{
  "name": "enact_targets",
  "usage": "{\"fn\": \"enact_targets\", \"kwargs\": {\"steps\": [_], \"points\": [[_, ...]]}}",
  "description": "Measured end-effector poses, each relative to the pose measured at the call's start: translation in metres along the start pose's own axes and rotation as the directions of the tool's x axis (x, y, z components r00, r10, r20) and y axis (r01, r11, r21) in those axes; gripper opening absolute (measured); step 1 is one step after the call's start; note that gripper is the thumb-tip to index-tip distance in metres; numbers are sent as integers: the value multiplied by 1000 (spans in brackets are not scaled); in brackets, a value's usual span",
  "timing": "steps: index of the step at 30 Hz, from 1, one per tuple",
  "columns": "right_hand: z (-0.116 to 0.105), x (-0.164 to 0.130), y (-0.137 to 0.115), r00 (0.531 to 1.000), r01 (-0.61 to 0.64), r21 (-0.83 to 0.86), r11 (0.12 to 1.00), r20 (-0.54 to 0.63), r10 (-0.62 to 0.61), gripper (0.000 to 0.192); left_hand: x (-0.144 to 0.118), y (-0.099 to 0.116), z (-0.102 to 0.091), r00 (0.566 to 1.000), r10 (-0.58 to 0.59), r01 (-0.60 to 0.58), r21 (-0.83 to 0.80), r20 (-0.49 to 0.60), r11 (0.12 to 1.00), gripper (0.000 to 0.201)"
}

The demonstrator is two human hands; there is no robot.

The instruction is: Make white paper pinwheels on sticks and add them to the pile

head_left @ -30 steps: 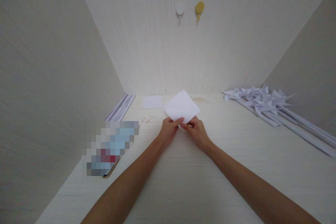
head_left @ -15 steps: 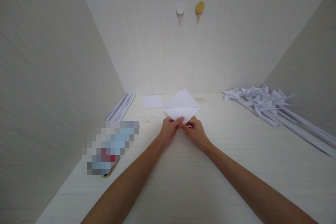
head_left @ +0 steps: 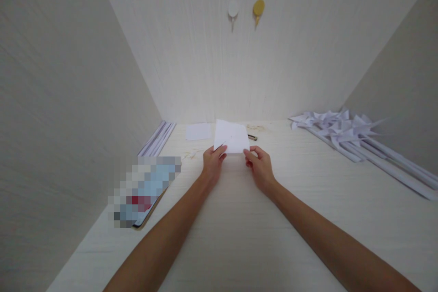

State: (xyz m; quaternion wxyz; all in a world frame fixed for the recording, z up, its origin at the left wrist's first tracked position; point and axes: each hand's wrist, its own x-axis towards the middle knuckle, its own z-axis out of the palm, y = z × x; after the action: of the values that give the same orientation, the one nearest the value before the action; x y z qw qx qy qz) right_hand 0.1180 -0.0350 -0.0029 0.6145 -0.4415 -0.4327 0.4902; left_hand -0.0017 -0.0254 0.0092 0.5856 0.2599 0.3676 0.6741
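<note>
white paper square (head_left: pixel 231 136) pinched by both hands (head_left: pixel 236 166).

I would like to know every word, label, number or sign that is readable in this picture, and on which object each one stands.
No text can be read anywhere.
White paper square, held by left hand and right hand: blank.
Flat object at the left on the table: pixelated, unreadable.
Small sheet, paper strips, paper pinwheels, two wall hooks: no print visible.
</note>
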Motion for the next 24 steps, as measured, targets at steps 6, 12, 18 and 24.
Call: {"fn": "enact_targets", "kwargs": {"steps": [6,12,18,24], "points": [[-2,4,-6,992,24,131,991,-125,-7,25,1,-2,-3,981,-29,-30,301,191,953,13],[-3,2,-4,996,19,88,996,-85,-12,24,4,15,-4,944,-239,223,93,229,970,35],[-2,2,-6,997,35,87,996,-72,-28,24,2,11,-4,955,-190,160,144,227,977,33],[-2,2,-7,991,114,-148,982,83,-103,31,-4,3,-1,978,-25,14,55,205,998,53]]}}
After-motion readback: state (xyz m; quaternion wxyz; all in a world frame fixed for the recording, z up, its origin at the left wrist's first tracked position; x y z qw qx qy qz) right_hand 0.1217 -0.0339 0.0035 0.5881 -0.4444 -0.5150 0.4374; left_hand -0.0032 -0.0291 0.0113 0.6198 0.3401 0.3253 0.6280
